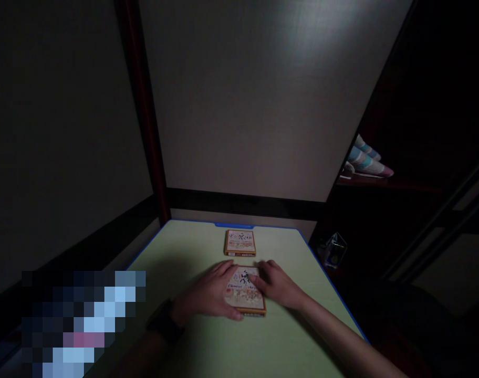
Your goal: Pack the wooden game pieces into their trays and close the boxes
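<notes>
A flat Chinese chess box [245, 299] lies on the pale green table, its printed lid up with dark brush characters and red-brown drawings. From the left, my left hand [210, 294] spans the box, thumb at the near edge and fingers towards the far edge. My right hand [279, 283] holds the far right part, the thumb over the lid and the fingers around the right side. Just beyond lies a second Chinese chess box [240, 242] of the same look, touched by neither hand.
The table [176, 247] has a blue rim and stands near a large pale panel [247, 115]. To the right, a dark shelf holds folded striped cloth [365, 157]. A small shiny box [335, 251] sits beyond the table's right edge. The lower left is pixelated.
</notes>
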Demonstrator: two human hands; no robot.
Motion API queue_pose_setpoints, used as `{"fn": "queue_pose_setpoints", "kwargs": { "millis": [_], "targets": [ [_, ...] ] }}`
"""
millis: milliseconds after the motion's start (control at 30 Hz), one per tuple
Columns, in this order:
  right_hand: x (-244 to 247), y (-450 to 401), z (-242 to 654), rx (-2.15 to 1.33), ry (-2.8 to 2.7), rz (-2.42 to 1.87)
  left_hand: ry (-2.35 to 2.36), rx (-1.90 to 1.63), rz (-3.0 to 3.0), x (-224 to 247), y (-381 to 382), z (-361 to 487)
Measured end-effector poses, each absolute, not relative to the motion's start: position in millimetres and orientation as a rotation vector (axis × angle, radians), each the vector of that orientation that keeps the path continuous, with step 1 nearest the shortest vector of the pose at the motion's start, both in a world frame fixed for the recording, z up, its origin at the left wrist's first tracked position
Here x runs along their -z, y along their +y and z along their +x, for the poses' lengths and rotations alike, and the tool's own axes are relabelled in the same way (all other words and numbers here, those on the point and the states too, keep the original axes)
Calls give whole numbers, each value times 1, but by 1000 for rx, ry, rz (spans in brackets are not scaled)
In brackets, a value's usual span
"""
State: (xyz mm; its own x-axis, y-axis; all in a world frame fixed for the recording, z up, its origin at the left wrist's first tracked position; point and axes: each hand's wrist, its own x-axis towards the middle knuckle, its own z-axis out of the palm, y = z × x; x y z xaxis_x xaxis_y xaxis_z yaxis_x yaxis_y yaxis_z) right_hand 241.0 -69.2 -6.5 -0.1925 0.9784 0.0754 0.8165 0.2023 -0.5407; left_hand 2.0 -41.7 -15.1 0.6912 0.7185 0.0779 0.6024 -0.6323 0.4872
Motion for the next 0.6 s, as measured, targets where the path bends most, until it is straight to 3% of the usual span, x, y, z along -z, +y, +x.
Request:
{"fn": "queue_pose_setpoints", "kwargs": {
  "millis": [267,600],
  "targets": [
    [9,-56,235,-563,-2045,-1800,1009,-464,2466,14,-45,7],
    [10,-50,232,-904,-1639,-1658,995,-573,2483,24,-47,5]
  ]
}}
